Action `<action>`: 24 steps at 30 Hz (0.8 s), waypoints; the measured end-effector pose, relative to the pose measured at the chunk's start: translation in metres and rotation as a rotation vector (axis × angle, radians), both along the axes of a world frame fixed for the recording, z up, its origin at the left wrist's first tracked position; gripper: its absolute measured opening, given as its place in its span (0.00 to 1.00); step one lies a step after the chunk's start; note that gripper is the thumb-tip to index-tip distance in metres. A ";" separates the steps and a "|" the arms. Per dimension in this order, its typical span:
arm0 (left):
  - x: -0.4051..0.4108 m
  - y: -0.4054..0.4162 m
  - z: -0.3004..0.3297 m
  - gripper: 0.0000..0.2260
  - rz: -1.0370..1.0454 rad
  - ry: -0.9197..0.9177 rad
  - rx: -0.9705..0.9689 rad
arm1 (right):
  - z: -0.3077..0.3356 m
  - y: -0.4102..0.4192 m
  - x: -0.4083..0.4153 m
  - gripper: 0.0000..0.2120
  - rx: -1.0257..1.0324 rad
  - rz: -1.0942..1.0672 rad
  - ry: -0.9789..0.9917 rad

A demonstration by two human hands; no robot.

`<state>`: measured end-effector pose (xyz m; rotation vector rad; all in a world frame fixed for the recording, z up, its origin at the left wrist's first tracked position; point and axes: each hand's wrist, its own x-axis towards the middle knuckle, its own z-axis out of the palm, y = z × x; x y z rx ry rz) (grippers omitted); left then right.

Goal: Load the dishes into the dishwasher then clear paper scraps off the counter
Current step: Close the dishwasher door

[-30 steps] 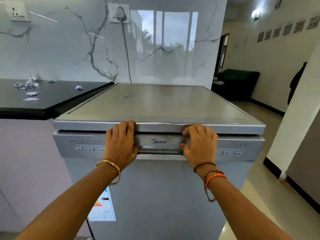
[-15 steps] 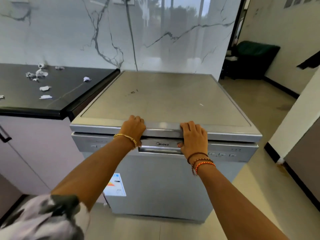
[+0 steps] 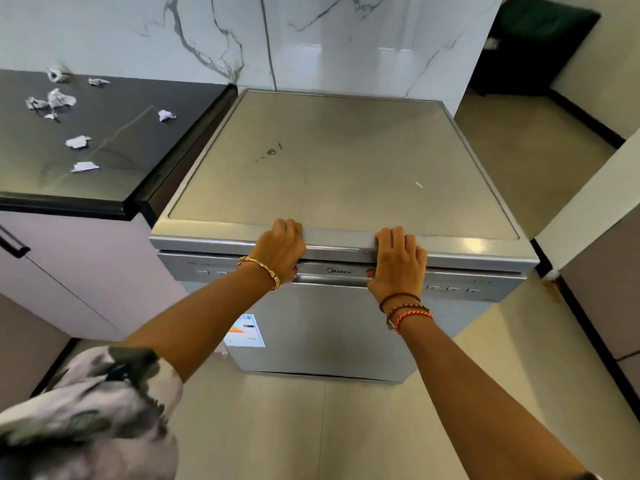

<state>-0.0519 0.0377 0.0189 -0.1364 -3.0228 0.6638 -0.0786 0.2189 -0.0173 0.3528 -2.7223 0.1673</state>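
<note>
Head view
Dishwasher [image 3: 325, 327]: silver, centre of the frame, door closed, against the marble wall [image 3: 104, 32].
Left hand [image 3: 278, 251]: centre, fingers pressed together and curled over the front edge of the dishwasher's top; gold bangle on the wrist.
Right hand [image 3: 398, 263]: just right of centre, fingers close together, hooked over the same edge, thumb below by the handle recess; thread bands on the wrist.
Paper scraps [image 3: 78, 142]: scattered, upper left, on the black counter [image 3: 114, 181].
Sleeve [image 3: 86, 410]: patterned, lower left.
</note>
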 end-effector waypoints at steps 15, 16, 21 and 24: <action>-0.023 -0.056 0.044 0.19 -0.195 -0.289 0.477 | 0.118 -0.001 -0.047 0.21 0.023 0.065 -0.847; -0.029 -0.064 0.056 0.18 -0.180 -0.334 0.547 | 0.128 -0.002 -0.055 0.19 -0.070 0.081 -0.893; -0.085 -0.124 0.080 0.15 -0.009 -0.060 0.627 | 0.146 -0.064 -0.116 0.16 -0.394 0.205 -0.578; -0.137 -0.164 0.097 0.15 0.172 0.120 0.683 | 0.161 -0.109 -0.161 0.17 -0.525 0.253 -0.409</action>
